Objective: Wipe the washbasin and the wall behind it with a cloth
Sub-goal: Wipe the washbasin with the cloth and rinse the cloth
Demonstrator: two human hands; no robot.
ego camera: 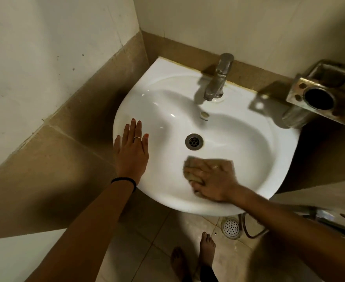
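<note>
Right hand [212, 180], lower centre, presses flat on soft, limp cloth [192, 177] in basin [238, 135]; left hand [132, 151] rests open, empty.

Metal tumbler holder [318, 98] on wall, upper rt; round floor drain [231, 227] w/ hose [249, 231] beside; tiled floor [147, 241].
</note>
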